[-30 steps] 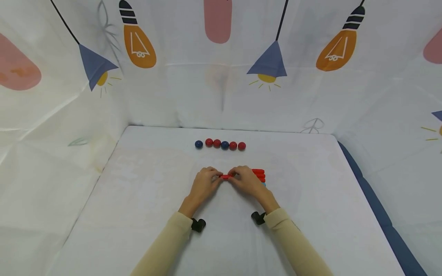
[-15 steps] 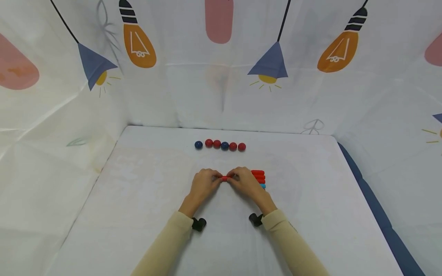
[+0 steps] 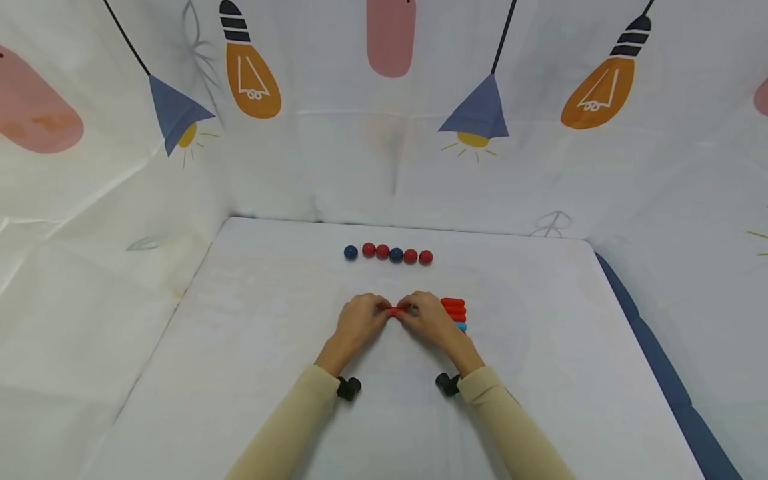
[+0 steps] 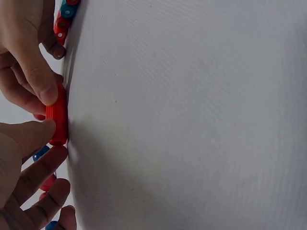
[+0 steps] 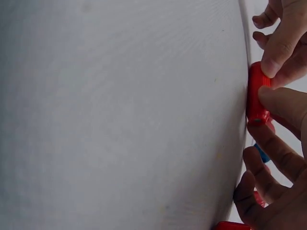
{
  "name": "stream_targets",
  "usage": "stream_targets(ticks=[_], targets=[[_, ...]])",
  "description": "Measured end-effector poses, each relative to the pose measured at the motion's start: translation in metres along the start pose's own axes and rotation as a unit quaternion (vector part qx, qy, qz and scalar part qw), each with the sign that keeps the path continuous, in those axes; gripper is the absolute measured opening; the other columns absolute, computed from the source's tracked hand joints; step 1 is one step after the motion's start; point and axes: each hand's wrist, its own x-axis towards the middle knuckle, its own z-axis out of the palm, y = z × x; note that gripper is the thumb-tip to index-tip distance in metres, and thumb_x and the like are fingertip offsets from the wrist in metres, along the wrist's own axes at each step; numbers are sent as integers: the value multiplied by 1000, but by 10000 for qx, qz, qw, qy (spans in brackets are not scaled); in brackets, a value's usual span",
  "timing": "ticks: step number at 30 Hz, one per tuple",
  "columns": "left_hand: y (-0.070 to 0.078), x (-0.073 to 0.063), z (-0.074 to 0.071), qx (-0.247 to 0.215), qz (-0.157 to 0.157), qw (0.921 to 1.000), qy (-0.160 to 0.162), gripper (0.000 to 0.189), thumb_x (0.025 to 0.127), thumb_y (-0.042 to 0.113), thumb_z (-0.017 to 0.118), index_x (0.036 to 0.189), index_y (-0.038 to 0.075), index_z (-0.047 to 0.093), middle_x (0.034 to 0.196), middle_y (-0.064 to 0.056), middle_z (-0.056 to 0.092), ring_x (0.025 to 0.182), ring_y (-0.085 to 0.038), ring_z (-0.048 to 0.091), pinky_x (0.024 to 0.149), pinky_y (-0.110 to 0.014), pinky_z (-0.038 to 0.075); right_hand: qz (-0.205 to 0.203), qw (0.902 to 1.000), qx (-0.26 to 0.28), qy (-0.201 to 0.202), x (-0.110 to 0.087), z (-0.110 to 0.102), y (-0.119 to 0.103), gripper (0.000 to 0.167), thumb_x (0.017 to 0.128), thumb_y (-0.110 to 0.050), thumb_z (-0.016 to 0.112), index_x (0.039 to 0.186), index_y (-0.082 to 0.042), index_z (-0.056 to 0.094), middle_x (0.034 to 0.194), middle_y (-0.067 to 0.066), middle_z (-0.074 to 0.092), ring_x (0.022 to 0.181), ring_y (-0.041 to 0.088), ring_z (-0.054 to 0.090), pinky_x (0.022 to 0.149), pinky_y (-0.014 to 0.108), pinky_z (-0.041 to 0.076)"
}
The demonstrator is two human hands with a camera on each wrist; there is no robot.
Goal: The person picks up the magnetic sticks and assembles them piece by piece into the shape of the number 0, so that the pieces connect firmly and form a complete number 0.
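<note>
My left hand (image 3: 359, 320) and right hand (image 3: 427, 320) meet over the middle of the table, pinching a small red ribbed plastic cylinder (image 4: 57, 115) between thumbs and fingers, one at each end. It lies sideways at the white surface. In the right wrist view, the same red cylinder (image 5: 258, 93) shows a round end with a small hole. Beside the right hand, several similar red cylinders (image 3: 454, 310) and a blue cylinder (image 3: 461, 327) lie stacked in a column, partly hidden by that hand.
Beyond the hands, several red balls (image 3: 383, 251) and two dark blue balls (image 3: 396, 255) stand in a row on the white table (image 3: 270, 333). A printed white cloth (image 3: 336, 160) hangs behind. Black wrist cameras (image 3: 349, 389) sit at the sleeve cuffs.
Both hands keep their pinch on the red cylinder, and slightly less of it shows between the fingers. The head view has shifted a little, so everything appears farther right.
</note>
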Motion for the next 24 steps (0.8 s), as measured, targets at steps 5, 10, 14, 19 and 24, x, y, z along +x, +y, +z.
stream_targets(ticks=[5, 10, 14, 19, 24], targets=[[-1, 3, -9, 218, 63, 9993, -286, 16, 94, 22, 76, 104, 11, 80, 102, -4, 78, 98, -25, 72, 87, -42, 57, -66, 9999, 98, -62, 0, 0, 1, 12, 90, -14, 80, 100, -8, 79, 95, 4, 76, 93, 23, 67, 91, 45, 55], [-9, 14, -29, 265, -139, 9989, -350, 23, 95, 23, 74, 115, 11, 77, 116, -7, 76, 113, -28, 69, 98, -44, 55, 176, 9996, 109, -185, 2, 1, -1, 14, 90, -14, 80, 104, -9, 79, 98, 4, 76, 95, 22, 66, 92, 43, 56], [-19, 25, -45, 168, -272, 9992, -228, 30, 97, 24, 72, 124, 11, 72, 123, -9, 73, 118, -27, 67, 101, -44, 54, 326, 9990, 88, -293, 4, 3, -3, 17, 91, -15, 79, 108, -10, 79, 101, 4, 75, 96, 21, 65, 92, 41, 56], [-31, 38, -60, -224, -418, 9987, 208, 33, 97, 21, 70, 127, 7, 69, 124, -14, 71, 109, -31, 67, 93, -45, 56, 512, 9979, 126, -378, 4, -1, -6, 18, 91, -16, 79, 109, -11, 79, 102, 3, 75, 96, 20, 64, 92, 40, 56], [-50, 52, -66, -775, -498, 9914, 935, 33, 95, 14, 69, 127, 4, 69, 124, -16, 70, 105, -34, 66, 87, -44, 55, 636, 9970, 23, -450, 6, -5, -7, 14, 91, -17, 79, 105, -12, 79, 99, 3, 74, 91, 18, 62, 87, 39, 55]])
